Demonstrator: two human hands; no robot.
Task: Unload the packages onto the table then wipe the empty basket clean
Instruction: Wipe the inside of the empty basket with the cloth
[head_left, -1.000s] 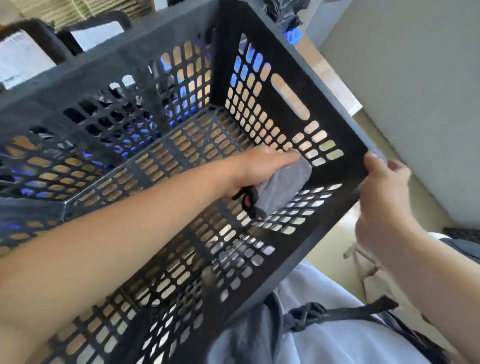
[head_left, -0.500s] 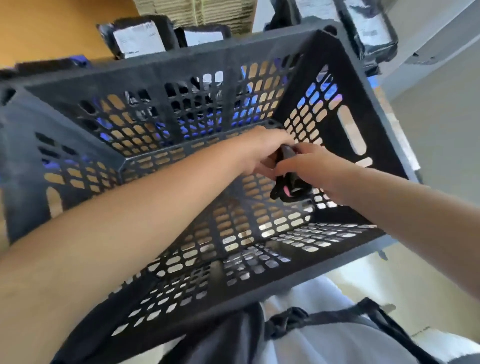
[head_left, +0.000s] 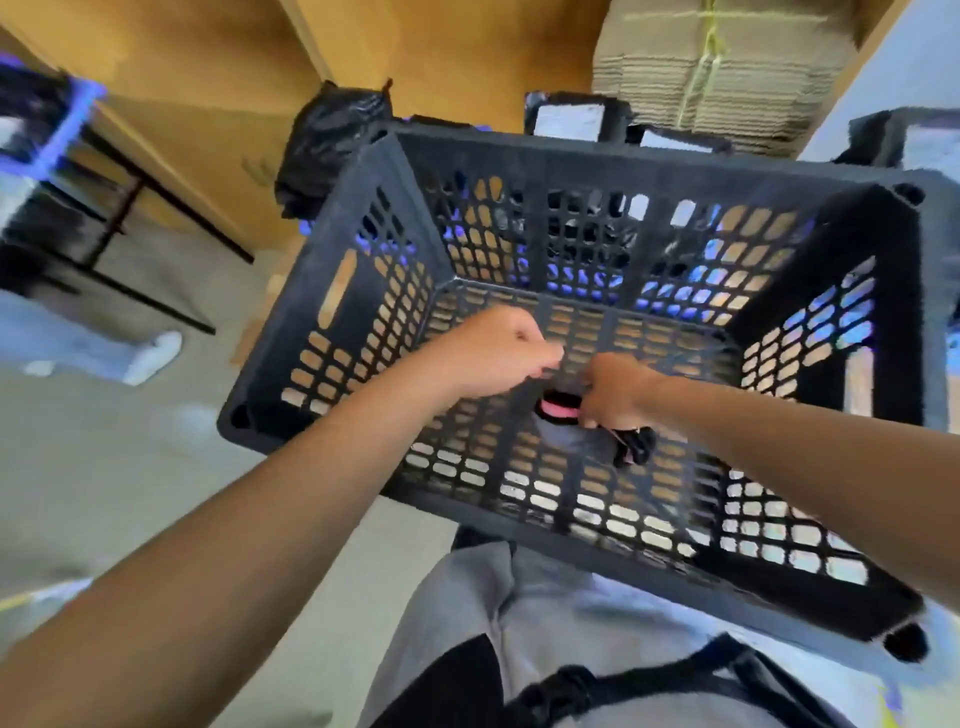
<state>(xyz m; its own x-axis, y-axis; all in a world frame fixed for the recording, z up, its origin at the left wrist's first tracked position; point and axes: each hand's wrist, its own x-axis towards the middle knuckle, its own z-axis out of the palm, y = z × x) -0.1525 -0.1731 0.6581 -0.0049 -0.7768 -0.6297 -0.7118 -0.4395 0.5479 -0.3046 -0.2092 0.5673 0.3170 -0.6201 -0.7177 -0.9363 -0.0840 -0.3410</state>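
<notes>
The black basket (head_left: 644, 171) sits tipped toward the person, its near edge over their lap, its open mouth facing up so the slotted floor and four perforated walls all show. Nothing lies in it but a grey cloth (head_left: 587, 441) with a black and pink trim, low on the floor near the middle. The right hand (head_left: 615, 389) reaches in from the right and grips that cloth, fingers curled down over it. The left hand (head_left: 488, 353) comes in from the left, closed into a loose fist just beside the right; its fingertips seem to pinch the cloth's upper edge, though blur makes that hard to tell.

Beyond the far wall stand black packages (head_left: 571, 122) with white labels, lined up behind the rim. A black bag (head_left: 332, 135) slumps against the wood panelling to the left of the basket. A tied stack of flat cardboard (head_left: 727, 62) rises at the back. At far left is a table (head_left: 119, 208) with dark legs, and someone's leg with a white shoe (head_left: 156, 356) on the floor.
</notes>
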